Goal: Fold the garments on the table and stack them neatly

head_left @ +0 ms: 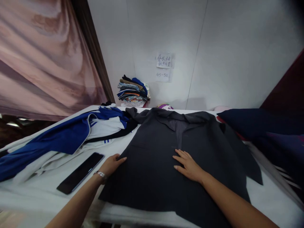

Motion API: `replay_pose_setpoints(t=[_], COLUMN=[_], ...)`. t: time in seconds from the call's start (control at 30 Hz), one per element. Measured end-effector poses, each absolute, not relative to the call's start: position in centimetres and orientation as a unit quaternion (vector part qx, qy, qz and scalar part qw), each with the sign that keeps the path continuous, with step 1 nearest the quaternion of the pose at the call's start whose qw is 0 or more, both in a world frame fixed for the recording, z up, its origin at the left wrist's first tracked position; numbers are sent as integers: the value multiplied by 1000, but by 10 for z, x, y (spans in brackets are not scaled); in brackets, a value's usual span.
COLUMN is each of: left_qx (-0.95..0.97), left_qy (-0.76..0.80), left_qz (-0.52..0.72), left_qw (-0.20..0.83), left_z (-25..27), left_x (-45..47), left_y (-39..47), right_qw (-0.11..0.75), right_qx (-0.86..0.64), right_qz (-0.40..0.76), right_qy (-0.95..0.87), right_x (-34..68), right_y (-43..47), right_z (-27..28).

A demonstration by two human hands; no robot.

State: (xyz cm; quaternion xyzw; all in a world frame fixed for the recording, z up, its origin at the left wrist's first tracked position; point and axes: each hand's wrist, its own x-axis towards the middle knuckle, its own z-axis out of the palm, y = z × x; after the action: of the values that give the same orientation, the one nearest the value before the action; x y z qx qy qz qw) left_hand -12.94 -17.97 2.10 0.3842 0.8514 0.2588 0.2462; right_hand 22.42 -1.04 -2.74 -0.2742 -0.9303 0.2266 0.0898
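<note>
A dark grey collared jacket [152, 171] lies spread on the white-covered table, its collar away from me and its lower edge reaching the table's near side. My left hand [111, 165] is at the jacket's left edge, the thumb over the cloth and the other fingers curled at the edge, partly hidden. Flat on the middle of the jacket, below the neck opening, rests my right hand [188, 165], its fingers apart and holding nothing. Left of my left hand lies a black phone [80, 173].
Blue and white garments [64, 136] lie loosely at the left. A folded clothes stack [133, 90] stands at the back by the wall. Dark navy clothes [261, 123] are heaped at the right. Paper notes [164, 60] hang on the wall, and a pink curtain [47, 57] hangs at the left.
</note>
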Motion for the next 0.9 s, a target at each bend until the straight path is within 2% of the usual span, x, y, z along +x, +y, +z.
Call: replay_pose_setpoints(t=[0.2, 0.27, 0.4, 0.5, 0.57, 0.77, 0.9], left_qx=[371, 370, 423, 475, 512, 664, 731], left_qy=[779, 803, 870, 873, 856, 740, 673], left_qz=[348, 323, 182, 84, 65, 83, 64], left_qw=[368, 338, 177, 76, 38, 63, 89], left_z=[38, 37, 32, 35, 41, 50, 43], left_x=[-115, -116, -126, -129, -121, -63, -16], left_y=[-195, -199, -198, -187, -174, -102, -48], right_qw=[90, 91, 90, 87, 87, 96, 168], right_qx=[-270, -274, -276, -279, -285, -281, -347], right_qz=[237, 240, 239, 237, 238, 308, 359], right_qy=[-929, -927, -927, -926, -924, -904, -850], right_x=[223, 223, 222, 222, 221, 218, 211], right_y=[-11, -11, -13, -15, -16, 1, 45], right_z=[-22, -19, -13, -11, -11, -6, 15])
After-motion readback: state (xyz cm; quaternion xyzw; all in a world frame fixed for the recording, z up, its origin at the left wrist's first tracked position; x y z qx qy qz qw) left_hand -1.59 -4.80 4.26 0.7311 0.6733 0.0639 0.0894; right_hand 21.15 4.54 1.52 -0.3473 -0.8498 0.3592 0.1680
